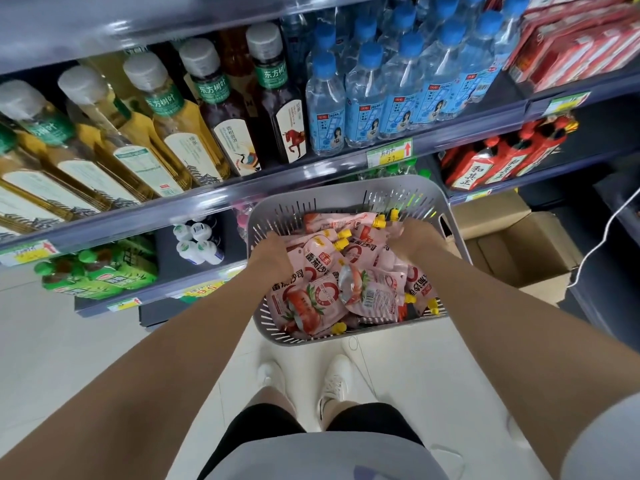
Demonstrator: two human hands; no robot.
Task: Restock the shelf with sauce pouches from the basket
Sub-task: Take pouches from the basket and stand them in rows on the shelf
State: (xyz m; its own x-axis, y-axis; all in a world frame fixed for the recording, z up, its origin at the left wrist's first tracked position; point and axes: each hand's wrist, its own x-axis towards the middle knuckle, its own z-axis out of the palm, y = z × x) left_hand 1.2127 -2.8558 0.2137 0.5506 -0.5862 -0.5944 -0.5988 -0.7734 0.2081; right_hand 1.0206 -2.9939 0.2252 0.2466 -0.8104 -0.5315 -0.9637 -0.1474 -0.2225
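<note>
A grey slotted basket [349, 194] sits low in front of the shelf, just ahead of my feet. It is full of pink sauce pouches [372, 289] with yellow caps. Both my arms reach down into it. My left hand [272, 252] is at the basket's left wall, fingers curled downward and hidden among the pouches. My right hand [407, 237] is at the far right of the pile, its fingers closed on a pink pouch [367, 220] next to a yellow cap.
The shelf rail [207, 199] above the basket carries tea bottles [162, 133] and blue-capped water bottles [363, 95]. Green drink packs [100, 275] and small white bottles [197, 242] stand lower left. An open cardboard box [519, 251] lies on the right, with a white cable [602, 237] beside it.
</note>
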